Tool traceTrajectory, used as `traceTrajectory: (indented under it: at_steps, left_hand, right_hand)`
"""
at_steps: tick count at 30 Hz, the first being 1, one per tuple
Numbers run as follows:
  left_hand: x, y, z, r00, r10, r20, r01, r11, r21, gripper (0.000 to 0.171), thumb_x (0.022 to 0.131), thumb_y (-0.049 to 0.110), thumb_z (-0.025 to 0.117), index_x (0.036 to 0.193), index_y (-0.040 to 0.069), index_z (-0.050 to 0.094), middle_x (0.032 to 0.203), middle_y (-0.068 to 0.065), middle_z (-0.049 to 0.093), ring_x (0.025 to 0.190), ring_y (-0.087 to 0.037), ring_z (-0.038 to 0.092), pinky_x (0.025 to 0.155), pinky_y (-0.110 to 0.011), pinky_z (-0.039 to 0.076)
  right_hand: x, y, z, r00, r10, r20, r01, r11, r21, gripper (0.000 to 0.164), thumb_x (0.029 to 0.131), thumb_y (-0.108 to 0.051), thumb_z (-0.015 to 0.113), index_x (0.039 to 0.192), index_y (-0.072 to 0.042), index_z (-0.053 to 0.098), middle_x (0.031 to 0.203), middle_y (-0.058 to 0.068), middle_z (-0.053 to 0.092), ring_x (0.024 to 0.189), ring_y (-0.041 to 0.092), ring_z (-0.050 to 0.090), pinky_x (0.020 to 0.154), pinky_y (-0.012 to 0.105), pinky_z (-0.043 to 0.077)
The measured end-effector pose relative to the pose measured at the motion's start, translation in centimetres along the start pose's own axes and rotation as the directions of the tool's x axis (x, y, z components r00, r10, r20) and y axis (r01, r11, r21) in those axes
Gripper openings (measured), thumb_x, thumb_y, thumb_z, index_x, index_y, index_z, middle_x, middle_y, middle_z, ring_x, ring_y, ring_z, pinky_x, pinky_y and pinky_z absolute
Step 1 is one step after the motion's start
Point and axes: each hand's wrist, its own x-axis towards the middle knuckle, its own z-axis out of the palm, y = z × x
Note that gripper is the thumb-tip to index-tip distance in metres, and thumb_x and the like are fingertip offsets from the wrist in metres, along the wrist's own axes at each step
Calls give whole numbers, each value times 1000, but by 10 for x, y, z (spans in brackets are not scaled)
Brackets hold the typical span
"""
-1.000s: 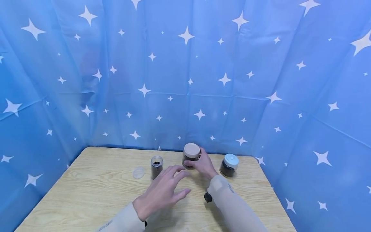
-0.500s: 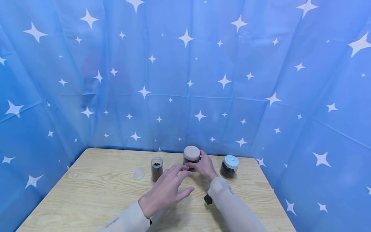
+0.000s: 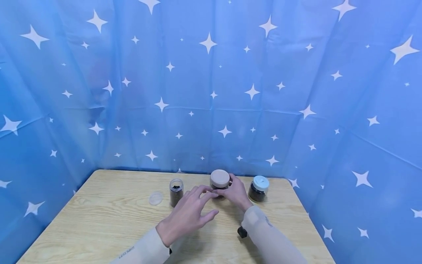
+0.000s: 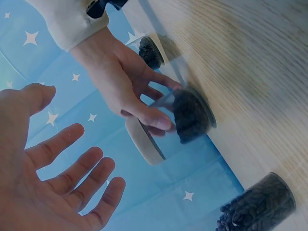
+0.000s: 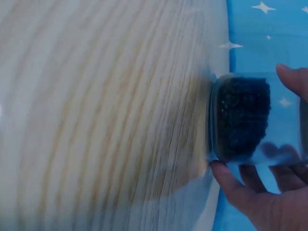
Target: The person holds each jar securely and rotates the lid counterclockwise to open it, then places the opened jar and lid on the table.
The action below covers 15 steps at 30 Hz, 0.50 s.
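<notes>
My right hand [image 3: 236,192] grips a clear jar [image 3: 219,178] with a beige lid, thumb and fingers on opposite sides. Dark pieces fill the lower part of this jar [image 5: 243,118], as the right wrist view shows. Its base is at or just above the tabletop; I cannot tell which. My left hand [image 3: 188,216] hovers in front and to the left, fingers spread and holding nothing. In the left wrist view the left palm [image 4: 43,178] faces the jar, apart from it. Beyond the left hand stands an uncovered clear jar [image 3: 176,194] of dark beans or similar pieces.
A translucent round lid [image 3: 155,198] lies left of the uncovered jar. Right of my right hand stands a jar with a light blue lid [image 3: 261,182], also holding dark pieces. A blue starred curtain [image 3: 211,84] hangs behind the wooden table [image 3: 99,220].
The right hand has brought the beige-lidded jar slightly toward me and to the right. My left hand has shifted a little to the right, still spread. The other jars stay in place.
</notes>
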Motion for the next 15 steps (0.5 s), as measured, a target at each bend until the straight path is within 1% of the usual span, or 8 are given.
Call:
traceTrajectory:
  at_steps: [5, 10, 13, 15]
  left_hand:
    - [0, -3, -2, 1000, 11, -23, -10, 1000, 10, 49, 104, 45, 89, 145, 20, 78, 145, -9, 76, 127, -29, 77, 101, -50, 68]
    - [2, -6, -6, 999, -3, -49, 3, 1000, 1, 51, 103, 44, 90, 146, 19, 77, 147, -9, 76, 130, -28, 75, 101, -50, 69]
    - [3, -7, -8, 999, -8, -48, 8, 1000, 0, 53, 103, 45, 90, 148, 20, 76, 148, -8, 75, 131, -27, 75, 101, -50, 69]
    - [4, -7, -9, 999, -10, -45, 10, 1000, -1, 54, 104, 46, 90, 150, 21, 76, 149, -7, 74, 132, -28, 75, 101, -50, 69]
  right_hand:
    - [-10, 3, -8, 1000, -15, 6, 15, 1000, 1, 90, 86, -32, 107, 160, -7, 62, 157, 18, 72, 152, 47, 66, 125, 68, 56]
    - [-21, -3, -16, 999, -24, 23, 24, 1000, -4, 91, 84, -38, 109, 159, -13, 64, 156, 11, 74, 150, 42, 68, 124, 69, 55]
    - [-29, -7, -20, 999, -30, 33, 30, 1000, 3, 92, 84, -40, 108, 161, -18, 64, 156, 7, 74, 149, 41, 68, 124, 69, 55]
    - [-34, -10, -23, 998, -44, 38, 44, 999, 5, 93, 84, -40, 108, 163, -19, 64, 157, 6, 74, 149, 42, 68, 122, 70, 56]
